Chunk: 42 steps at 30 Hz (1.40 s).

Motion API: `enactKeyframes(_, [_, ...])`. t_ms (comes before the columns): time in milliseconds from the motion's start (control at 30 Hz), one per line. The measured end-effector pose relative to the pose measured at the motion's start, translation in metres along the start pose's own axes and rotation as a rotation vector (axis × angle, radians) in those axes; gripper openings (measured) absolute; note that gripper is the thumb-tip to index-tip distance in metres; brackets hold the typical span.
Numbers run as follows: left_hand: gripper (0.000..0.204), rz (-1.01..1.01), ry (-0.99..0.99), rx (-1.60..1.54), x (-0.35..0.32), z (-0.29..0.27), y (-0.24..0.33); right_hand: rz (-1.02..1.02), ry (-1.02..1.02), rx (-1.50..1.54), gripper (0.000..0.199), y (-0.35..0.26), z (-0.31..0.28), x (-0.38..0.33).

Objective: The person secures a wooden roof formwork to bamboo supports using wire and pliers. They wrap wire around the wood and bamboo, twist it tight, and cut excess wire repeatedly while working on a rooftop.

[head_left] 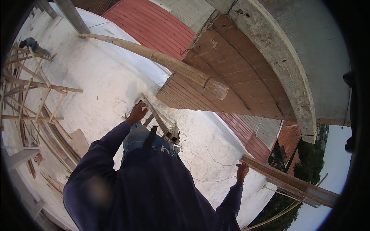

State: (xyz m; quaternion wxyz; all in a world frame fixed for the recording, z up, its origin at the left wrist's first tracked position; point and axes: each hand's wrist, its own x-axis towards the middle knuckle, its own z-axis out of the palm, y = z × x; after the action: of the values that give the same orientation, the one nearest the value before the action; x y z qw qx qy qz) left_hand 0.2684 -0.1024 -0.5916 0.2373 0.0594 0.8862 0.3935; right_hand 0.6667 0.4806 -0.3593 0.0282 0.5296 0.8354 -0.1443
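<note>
From my head camera, the wooden plank (287,181) runs lengthwise from centre right down toward the lower right of the frame, its near end pointing at me. My right hand (242,170) grips that near end, fingers wrapped around it. My left hand (137,112), at centre, is closed on a wooden slat frame (160,121) lying on the white rooftop (100,81). A thick bamboo pole (162,59) slants across the upper middle, above a brown timber formwork (227,73).

L arm reaching down, left hand (137,112) curled shut, R arm out sideways, right hand (242,169) gripping
</note>
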Motion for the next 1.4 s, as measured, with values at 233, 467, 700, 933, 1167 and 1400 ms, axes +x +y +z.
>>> enactKeyframes(233, [0.031,0.227,0.319,-0.332,0.065,-0.044,0.083,0.015,0.078,0.491,0.053,-0.021,-0.067,0.055])
enactKeyframes(467, [0.036,0.494,-0.466,-0.308,0.025,-0.022,0.19,-0.254,-0.362,0.372,0.058,-0.154,-0.082,0.013])
enactKeyframes(700, [0.043,0.654,-0.564,-0.296,-0.037,0.018,0.266,-0.242,-0.507,0.124,0.055,-0.225,-0.131,-0.03])
enactKeyframes(933, [0.076,1.111,-0.292,-0.395,-0.072,0.006,0.339,-0.2,-0.666,0.112,0.049,-0.296,-0.19,-0.084])
enactKeyframes(1167, [0.056,0.949,-0.767,-0.597,-0.102,0.006,0.386,-0.471,-0.672,0.258,0.044,-0.354,-0.192,-0.126])
enactKeyframes(1400, [0.026,0.96,-0.443,-0.711,-0.087,-0.011,0.404,-0.512,-0.531,0.685,0.089,-0.322,-0.157,-0.128])
